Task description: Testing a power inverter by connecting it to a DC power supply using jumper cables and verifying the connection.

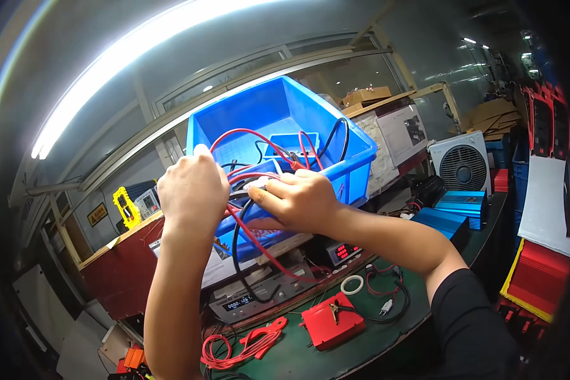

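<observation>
Cables (235, 244) in right hand (301, 197)

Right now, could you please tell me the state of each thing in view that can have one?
Left hand: curled, any grip hidden
Right hand: curled at the cables
Blue bin: open-topped, cables inside
Ceiling light: on
Grey instrument: display lit
Small meter: red digits lit
Red lead: coiled
White plug: lying unplugged
Fan: cannot tell whether running

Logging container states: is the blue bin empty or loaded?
Loaded: a red cable arcs inside the blue bin, and a black cable loops near its right side. How full, I cannot tell: near part hidden.
</observation>
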Demonstrator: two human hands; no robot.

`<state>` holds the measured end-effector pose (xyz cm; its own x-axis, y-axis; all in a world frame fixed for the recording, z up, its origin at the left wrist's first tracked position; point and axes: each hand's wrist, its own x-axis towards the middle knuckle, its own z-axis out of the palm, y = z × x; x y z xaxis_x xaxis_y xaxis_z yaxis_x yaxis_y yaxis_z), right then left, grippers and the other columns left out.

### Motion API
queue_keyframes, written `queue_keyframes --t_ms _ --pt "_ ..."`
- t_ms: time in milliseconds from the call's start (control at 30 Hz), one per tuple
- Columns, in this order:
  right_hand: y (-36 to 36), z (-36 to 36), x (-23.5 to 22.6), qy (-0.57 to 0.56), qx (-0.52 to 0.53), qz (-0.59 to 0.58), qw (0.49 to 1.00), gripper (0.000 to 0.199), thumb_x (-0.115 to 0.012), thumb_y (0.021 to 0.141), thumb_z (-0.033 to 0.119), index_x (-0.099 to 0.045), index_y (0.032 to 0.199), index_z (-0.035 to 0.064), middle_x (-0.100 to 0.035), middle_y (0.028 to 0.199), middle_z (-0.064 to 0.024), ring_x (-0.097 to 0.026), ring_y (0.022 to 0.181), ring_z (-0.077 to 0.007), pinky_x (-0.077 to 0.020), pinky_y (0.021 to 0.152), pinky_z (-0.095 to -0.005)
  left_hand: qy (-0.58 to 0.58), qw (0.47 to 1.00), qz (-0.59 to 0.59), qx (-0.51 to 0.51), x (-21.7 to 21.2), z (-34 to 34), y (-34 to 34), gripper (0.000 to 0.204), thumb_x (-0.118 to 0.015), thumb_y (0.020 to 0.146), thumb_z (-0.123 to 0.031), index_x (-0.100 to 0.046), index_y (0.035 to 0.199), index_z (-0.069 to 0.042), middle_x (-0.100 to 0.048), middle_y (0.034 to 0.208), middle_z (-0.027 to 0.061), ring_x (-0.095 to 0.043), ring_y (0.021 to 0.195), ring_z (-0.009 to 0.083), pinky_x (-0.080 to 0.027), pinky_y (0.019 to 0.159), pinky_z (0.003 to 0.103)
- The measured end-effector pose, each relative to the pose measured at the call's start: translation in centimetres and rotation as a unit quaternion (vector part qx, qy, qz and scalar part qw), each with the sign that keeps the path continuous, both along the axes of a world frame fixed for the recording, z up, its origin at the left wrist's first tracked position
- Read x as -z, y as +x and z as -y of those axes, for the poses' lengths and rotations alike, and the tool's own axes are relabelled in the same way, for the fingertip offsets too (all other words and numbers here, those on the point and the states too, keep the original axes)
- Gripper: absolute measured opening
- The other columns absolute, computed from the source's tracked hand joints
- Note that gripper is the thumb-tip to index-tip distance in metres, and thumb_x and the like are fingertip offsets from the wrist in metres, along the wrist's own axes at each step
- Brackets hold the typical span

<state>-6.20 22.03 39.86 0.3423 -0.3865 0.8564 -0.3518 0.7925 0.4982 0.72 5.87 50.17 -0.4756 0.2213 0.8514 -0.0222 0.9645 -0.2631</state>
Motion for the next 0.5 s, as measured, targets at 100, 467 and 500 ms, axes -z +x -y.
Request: queue_keyframes --t_ms 100,467,500 --pt "-0.4 -0.1 0.2 0.006 0.001 0.003 1.0 0.049 -0.07 0.081 0.059 -0.069 0.1 0.0139 -0.067 0.085 0.001 -0.067 0.071 -0.0145 -0.046 0.053 -0.0286 -0.055 0.998 0.02 -0.024 0.7 -1.0 0.0 0.056 -0.067 0.09 -0.017 -0.049 0.142 -0.008 -0.06 0.132 0.021 -0.063 0.119 0.0281 -0.055 0.088 0.04" --pt "-1.0 0.4 1.5 -0.01 -0.008 -0.01 1.0 0.043 -0.069 0.081 0.055 -0.069 0.09 0.013 -0.062 0.078 0.0008 -0.064 0.073 -0.0155 -0.0485 0.064 -0.0288 -0.384 0.9 0.132 0.161 -1.2 -3.7 -7.7 0.008 -0.065 0.083 -0.018 -0.067 0.083 -0.01 -0.069 0.073 0.0138 -0.07 0.074 0.0366 -0.054 0.068 0.046" --pt "-1.1 0.5 1.6 -0.007 -0.016 -0.025 1.0 0.042 -0.069 0.081 0.055 -0.069 0.089 0.0132 -0.062 0.078 0.0008 -0.064 0.073 -0.0151 -0.0485 0.065 -0.0287 -0.356 0.903 0.157 0.184 -1.2 -3.4 -7.6 0.016 -0.064 0.088 -0.021 -0.066 0.079 -0.008 -0.068 0.073 0.0151 -0.068 0.074 0.0373 -0.054 0.068 0.046"
